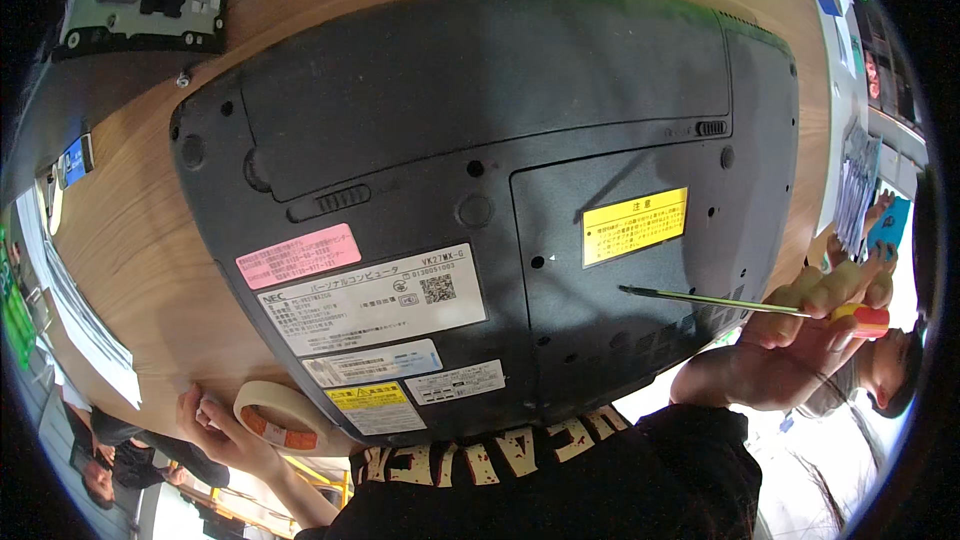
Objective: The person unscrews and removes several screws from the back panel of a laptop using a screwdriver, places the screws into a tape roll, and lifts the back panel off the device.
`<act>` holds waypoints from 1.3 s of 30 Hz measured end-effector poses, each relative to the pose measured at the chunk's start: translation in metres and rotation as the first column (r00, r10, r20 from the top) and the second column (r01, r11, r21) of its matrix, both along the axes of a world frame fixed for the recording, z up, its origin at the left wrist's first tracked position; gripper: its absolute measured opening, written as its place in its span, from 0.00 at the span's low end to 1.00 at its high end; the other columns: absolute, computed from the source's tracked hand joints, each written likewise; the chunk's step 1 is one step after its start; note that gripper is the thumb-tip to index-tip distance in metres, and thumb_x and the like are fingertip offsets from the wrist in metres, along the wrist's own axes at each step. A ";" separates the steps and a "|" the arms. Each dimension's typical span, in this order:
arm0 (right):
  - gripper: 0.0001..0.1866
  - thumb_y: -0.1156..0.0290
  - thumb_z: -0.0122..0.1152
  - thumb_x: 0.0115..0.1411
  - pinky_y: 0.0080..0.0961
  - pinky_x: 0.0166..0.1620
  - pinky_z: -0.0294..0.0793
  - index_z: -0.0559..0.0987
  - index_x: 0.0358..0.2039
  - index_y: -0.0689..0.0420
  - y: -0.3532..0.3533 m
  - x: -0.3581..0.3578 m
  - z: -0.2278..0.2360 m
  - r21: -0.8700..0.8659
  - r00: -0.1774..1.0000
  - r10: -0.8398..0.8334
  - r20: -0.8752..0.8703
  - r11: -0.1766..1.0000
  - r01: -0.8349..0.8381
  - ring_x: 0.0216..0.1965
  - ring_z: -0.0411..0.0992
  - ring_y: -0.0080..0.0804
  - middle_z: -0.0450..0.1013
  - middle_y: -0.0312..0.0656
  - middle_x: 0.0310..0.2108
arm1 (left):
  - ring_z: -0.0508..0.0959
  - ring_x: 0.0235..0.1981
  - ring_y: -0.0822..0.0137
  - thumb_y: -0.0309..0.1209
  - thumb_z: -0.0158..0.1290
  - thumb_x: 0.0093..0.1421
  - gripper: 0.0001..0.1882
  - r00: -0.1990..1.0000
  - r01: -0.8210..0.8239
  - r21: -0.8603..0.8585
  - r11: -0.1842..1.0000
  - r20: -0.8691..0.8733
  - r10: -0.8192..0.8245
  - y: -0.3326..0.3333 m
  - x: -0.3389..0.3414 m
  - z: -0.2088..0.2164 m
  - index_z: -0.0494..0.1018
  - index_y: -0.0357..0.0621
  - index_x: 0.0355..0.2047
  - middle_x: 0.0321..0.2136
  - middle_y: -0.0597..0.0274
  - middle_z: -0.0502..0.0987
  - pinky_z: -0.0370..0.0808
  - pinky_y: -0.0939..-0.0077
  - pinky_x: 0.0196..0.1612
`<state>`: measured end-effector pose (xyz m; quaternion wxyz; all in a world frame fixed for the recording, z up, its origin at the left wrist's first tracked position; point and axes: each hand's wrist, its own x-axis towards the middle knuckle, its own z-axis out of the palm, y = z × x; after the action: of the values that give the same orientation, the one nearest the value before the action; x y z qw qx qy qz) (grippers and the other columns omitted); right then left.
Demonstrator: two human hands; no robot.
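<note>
A black laptop (400, 155) lies bottom side up on the wooden table, with its long battery section at the far side. My right hand (790, 345) is closed round the red and yellow handle of a screwdriver (715, 301). The thin metal shaft points left, and its tip is over the laptop's rectangular cover panel (560, 310), below a yellow label (635, 227). Whether the tip touches the panel I cannot tell. Beside the laptop's near left corner rests my left hand (230, 440), fingers loosely bent and apart, next to a roll of tape (280, 420).
At the far left stands a metal and black device chassis (150, 0), with a small screw (183, 79) near it. Papers (85, 310) lie along the left edge. More papers (855, 185) and another person's hand (880, 205) are at the right.
</note>
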<state>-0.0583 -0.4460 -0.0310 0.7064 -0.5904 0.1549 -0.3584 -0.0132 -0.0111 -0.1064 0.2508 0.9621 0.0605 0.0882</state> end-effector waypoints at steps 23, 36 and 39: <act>0.19 0.81 0.48 0.58 0.17 0.28 0.78 0.52 0.45 0.55 0.015 0.010 0.003 -0.485 0.954 0.263 -0.143 0.822 -0.299 0.27 0.77 0.39 0.71 0.55 0.34 | 0.68 0.43 0.66 0.30 0.40 0.64 0.13 0.999 -0.009 0.033 0.999 -0.049 0.011 0.004 -0.001 0.000 0.66 0.38 0.45 0.47 0.56 0.67 0.63 0.75 0.44; 0.22 0.85 0.54 0.52 0.14 0.29 0.74 0.56 0.42 0.60 0.030 0.022 0.007 -0.545 0.956 0.240 -0.167 0.786 -0.292 0.27 0.76 0.34 0.72 0.50 0.30 | 0.68 0.43 0.66 0.30 0.40 0.64 0.13 0.999 -0.009 0.022 1.000 -0.044 0.010 0.008 -0.001 -0.002 0.66 0.36 0.45 0.47 0.55 0.66 0.63 0.75 0.42; 0.21 0.85 0.55 0.51 0.13 0.28 0.73 0.56 0.42 0.60 0.032 0.024 0.009 -0.545 0.955 0.238 -0.179 0.784 -0.298 0.26 0.76 0.33 0.72 0.49 0.29 | 0.68 0.42 0.67 0.30 0.40 0.64 0.13 1.000 0.008 0.035 0.999 -0.027 -0.007 0.004 0.001 0.000 0.66 0.37 0.45 0.47 0.55 0.66 0.63 0.76 0.42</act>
<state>-0.0339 -0.4141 -0.0223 0.5342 -0.8063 -0.0087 -0.2539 -0.0125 -0.0071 -0.1065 0.2335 0.9677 0.0588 0.0752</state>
